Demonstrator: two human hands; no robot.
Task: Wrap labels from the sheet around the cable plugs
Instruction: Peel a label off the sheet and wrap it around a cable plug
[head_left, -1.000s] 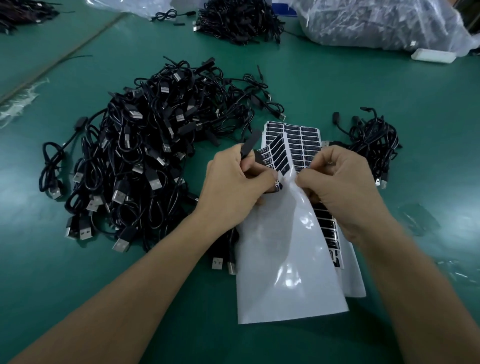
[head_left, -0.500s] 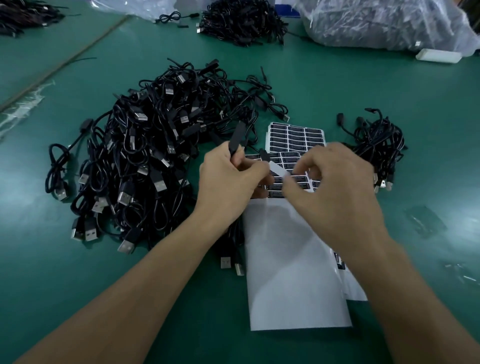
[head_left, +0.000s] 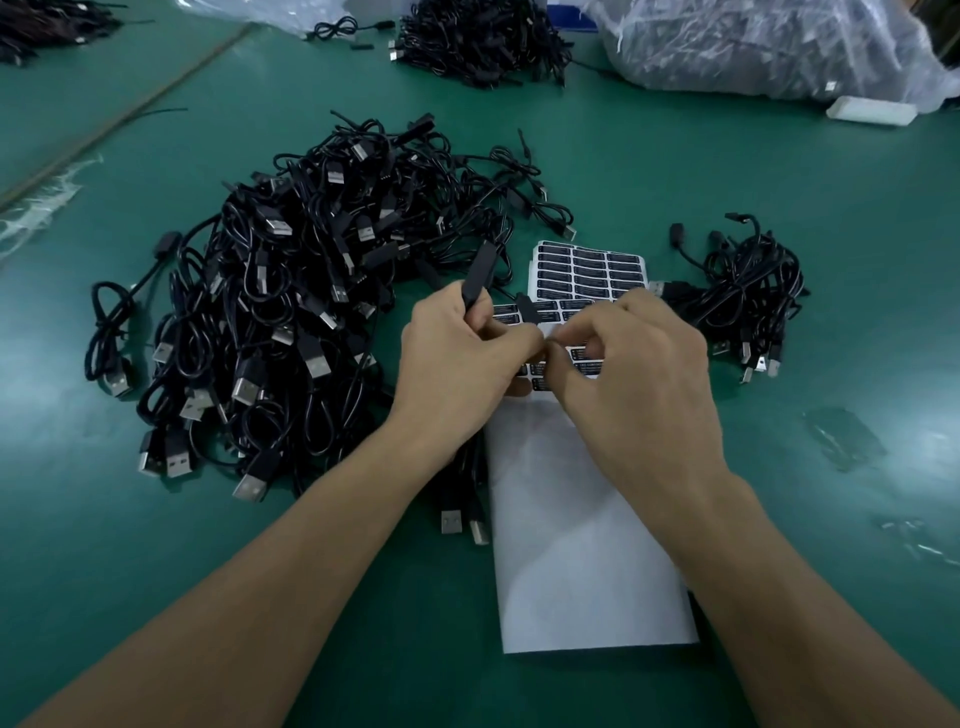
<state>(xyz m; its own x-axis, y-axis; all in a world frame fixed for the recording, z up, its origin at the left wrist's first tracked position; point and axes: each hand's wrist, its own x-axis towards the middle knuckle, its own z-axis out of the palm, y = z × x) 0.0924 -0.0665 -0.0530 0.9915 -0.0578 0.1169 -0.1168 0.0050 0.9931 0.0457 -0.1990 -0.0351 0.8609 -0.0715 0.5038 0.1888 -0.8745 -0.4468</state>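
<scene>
Green surface (head_left: 779, 171), sheet (head_left: 571, 545) back down flat: left hand (head_left: 457, 364) grips the plug (head_left: 480, 273), right hand (head_left: 639, 384) pinches the peeled label, hidden from us, against it; we're onto wrapping.

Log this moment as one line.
left hand: grips black cable plug | right hand: pinches at plug, label hidden | white label sheet: under hands

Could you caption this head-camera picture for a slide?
Over a label sheet, the left hand grips a black cable plug while the right hand pinches at it, beside a big cable pile.
</scene>
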